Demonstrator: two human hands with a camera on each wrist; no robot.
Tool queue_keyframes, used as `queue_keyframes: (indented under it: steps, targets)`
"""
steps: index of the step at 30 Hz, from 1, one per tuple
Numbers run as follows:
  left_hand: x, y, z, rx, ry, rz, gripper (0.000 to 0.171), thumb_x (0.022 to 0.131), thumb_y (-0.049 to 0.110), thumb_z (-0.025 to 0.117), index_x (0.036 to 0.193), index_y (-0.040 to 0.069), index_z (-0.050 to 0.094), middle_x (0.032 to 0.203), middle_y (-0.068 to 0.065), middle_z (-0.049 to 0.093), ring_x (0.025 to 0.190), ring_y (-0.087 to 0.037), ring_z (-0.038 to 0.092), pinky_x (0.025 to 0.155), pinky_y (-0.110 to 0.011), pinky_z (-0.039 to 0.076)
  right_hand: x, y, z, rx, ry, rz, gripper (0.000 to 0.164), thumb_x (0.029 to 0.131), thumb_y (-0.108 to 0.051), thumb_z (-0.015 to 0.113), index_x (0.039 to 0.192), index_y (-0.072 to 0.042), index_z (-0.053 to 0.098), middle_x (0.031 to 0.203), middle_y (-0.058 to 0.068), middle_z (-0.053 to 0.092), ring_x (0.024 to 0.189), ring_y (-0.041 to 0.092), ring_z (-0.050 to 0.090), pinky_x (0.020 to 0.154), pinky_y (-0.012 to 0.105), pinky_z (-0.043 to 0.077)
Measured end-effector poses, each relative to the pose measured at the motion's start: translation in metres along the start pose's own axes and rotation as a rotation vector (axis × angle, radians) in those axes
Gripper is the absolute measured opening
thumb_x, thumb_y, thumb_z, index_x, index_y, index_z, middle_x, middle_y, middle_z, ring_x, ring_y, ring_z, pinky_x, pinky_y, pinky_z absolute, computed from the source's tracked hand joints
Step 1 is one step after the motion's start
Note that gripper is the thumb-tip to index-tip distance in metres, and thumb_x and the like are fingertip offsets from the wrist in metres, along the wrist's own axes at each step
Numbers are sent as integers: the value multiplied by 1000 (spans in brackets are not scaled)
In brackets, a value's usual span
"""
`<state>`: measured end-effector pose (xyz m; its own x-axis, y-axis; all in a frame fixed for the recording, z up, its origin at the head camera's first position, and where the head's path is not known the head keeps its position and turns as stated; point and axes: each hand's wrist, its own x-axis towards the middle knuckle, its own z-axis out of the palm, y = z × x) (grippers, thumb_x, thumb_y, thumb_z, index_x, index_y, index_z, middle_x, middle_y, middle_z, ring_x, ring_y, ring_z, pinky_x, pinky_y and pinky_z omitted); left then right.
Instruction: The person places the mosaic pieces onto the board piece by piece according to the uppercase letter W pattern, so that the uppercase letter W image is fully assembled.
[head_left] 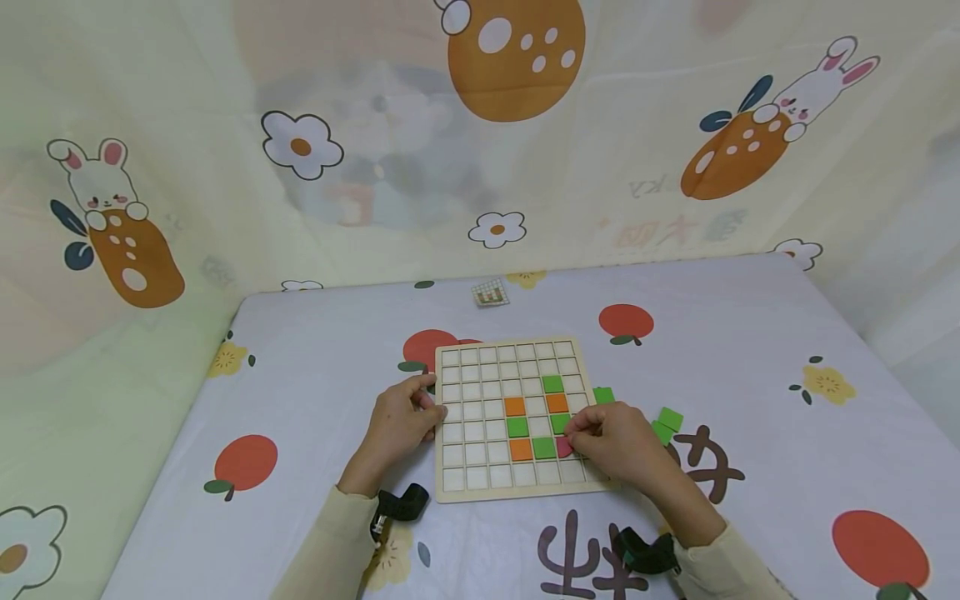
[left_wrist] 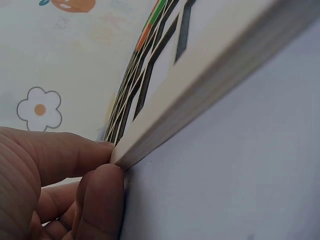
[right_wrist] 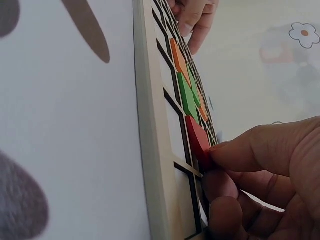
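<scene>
A square wooden grid board [head_left: 472,492] lies on the cloth, with several orange and green tiles in its cells. The thumb and finger of my left hand [head_left: 401,421] pinch the board's left edge; the left wrist view has the fingertips right at its wooden rim [left_wrist: 187,102]. Over the board's lower right part, my right hand [head_left: 618,442] pinches a red tile [right_wrist: 198,140] by its side. This tile sits at a cell beside a green tile [head_left: 543,448], slightly tilted in the right wrist view. My right fingers hide part of the red tile and nearby cells.
Loose green tiles [head_left: 670,422] lie on the cloth right of the board, and another green tile [head_left: 603,395] is at its right edge. Behind the board is a small card [head_left: 491,292] with a grid pattern. A printed curtain [head_left: 390,242] hangs at the table's back edge.
</scene>
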<state>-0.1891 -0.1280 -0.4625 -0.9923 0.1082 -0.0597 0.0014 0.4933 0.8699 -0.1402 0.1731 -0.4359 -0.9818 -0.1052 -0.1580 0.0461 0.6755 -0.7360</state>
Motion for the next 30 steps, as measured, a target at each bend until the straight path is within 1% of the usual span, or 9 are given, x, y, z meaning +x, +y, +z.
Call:
queue_keyframes:
  steps: [7,13,19,25,30]
  targets:
    - [0,0,0,-5,-1,-2,51,91,1,73,140,-4,61,80,-5,62,53,-11,57,54,-26,51,0,1,1,9,8,-24,6,91,-7,75,89,-8,80,76,-2,70,76,17,57,58,26,47]
    - [0,0,-1,-6,1,-8,51,91,1,73,140,-4,61,81,-5,62,53,-11,57,54,-26,51,2,1,1,-5,12,-9,8,90,-5,73,88,-9,80,75,-2,69,75,18,57,60,26,47]
    - [0,0,0,-7,1,-5,51,91,1,73,140,-5,61,81,-5,61,53,-11,57,54,-26,51,0,0,1,-12,14,15,9,85,-5,74,89,-11,80,75,-1,67,75,19,56,61,28,47]
    - [0,0,0,-12,-2,-6,51,91,1,73,140,-5,60,81,-5,61,54,-11,57,54,-26,51,-3,0,1,-27,30,-5,10,84,-7,78,93,-11,80,79,-1,65,78,19,56,66,30,48]
    - [0,-1,0,-6,2,-8,51,90,1,73,140,-5,61,81,-5,61,53,-11,57,54,-26,51,-8,1,-1,-7,24,-22,19,81,-7,82,100,-11,79,89,1,68,79,19,55,65,29,47]
